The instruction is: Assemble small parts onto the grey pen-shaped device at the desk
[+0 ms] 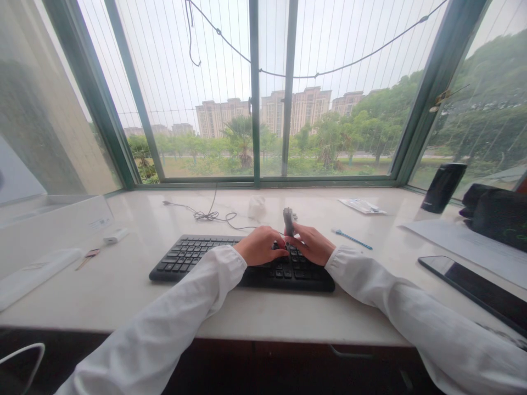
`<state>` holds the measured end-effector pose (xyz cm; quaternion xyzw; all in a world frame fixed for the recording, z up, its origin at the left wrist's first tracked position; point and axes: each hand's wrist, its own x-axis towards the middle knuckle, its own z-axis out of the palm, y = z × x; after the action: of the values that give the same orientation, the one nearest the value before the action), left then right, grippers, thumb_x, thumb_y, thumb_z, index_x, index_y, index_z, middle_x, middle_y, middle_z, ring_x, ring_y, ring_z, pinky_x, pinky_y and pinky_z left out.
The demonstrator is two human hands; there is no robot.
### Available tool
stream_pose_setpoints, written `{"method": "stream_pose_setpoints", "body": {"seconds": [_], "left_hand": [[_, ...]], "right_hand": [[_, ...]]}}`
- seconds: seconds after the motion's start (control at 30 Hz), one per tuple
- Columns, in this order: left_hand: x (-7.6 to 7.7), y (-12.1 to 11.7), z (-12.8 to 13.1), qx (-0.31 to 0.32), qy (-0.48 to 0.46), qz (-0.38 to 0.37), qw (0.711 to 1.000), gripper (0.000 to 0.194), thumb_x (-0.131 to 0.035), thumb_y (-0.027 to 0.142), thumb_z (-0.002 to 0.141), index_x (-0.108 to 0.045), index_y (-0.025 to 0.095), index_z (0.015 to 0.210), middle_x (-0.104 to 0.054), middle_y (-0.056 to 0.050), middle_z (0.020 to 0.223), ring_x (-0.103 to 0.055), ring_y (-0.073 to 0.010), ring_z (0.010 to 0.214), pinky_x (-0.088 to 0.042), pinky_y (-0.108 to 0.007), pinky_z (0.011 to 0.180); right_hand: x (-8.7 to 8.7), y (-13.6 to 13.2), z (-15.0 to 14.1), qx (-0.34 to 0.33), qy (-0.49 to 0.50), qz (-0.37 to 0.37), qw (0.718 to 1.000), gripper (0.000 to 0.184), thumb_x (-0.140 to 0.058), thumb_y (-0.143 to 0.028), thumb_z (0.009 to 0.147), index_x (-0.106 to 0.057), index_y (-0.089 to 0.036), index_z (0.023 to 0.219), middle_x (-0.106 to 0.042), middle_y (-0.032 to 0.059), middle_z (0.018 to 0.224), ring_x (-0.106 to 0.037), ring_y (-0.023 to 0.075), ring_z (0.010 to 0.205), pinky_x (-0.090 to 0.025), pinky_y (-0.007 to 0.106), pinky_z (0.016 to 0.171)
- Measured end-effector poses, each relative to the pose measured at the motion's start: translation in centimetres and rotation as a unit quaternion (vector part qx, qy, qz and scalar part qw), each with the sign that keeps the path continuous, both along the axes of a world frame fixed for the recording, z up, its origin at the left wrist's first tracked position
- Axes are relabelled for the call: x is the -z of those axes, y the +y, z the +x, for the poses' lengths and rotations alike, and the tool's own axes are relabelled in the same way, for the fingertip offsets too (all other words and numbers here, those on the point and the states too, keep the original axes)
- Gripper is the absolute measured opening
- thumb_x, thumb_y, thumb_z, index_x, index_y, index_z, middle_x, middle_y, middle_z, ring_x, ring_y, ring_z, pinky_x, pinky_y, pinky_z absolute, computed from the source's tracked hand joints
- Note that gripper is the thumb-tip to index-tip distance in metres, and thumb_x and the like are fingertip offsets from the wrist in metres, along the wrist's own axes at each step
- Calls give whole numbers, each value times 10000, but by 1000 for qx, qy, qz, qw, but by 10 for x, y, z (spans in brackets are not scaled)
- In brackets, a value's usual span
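A black keyboard (181,257) lies at a slant on the pale tabletop in front of me. Over its right half, my right hand (313,244) is closed on a small dark grey tool (289,220), whose top stands upright above the fingers. Its kind cannot be made out, and its lower end is hidden between my hands. My left hand (260,246) is beside it, low over the keys, with fingers bent together near the tool's lower part. Whatever those fingers pinch is hidden.
Behind the keyboard lies a coiled thin cable (208,215) near a clear crumpled bag (257,206). On the right are a blue stick-like brush (352,239), a plastic packet (362,206), a phone (473,288), and a black cylinder (443,187). A white adapter (116,236) sits left.
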<state>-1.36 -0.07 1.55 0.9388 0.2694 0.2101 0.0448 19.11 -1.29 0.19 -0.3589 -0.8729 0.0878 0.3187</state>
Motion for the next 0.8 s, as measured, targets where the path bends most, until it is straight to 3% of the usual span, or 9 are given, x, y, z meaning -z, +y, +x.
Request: {"method": "stream_pose_setpoints", "body": {"seconds": [0.4,0.8], "left_hand": [[0,0,1,3,-5,3,1000,168,-657,348,814,-738,201,823,-731,-31,866,-653,-169,822,-446,-253,791],[0,0,0,-24,-38,-55,997,191,-697,373,772,-756,196,817,-738,-37,815,-657,-163,770,-454,-235,744]], "right_hand": [[3,3,1,19,-20,18,999,158,-415,-309,950,-512,-184,946,-622,67,879,-610,184,794,-531,324,739],[0,2,0,27,-1,-7,1000,165,-470,-339,933,-561,-204,957,-664,53,912,-646,191,860,-538,338,792]]}}
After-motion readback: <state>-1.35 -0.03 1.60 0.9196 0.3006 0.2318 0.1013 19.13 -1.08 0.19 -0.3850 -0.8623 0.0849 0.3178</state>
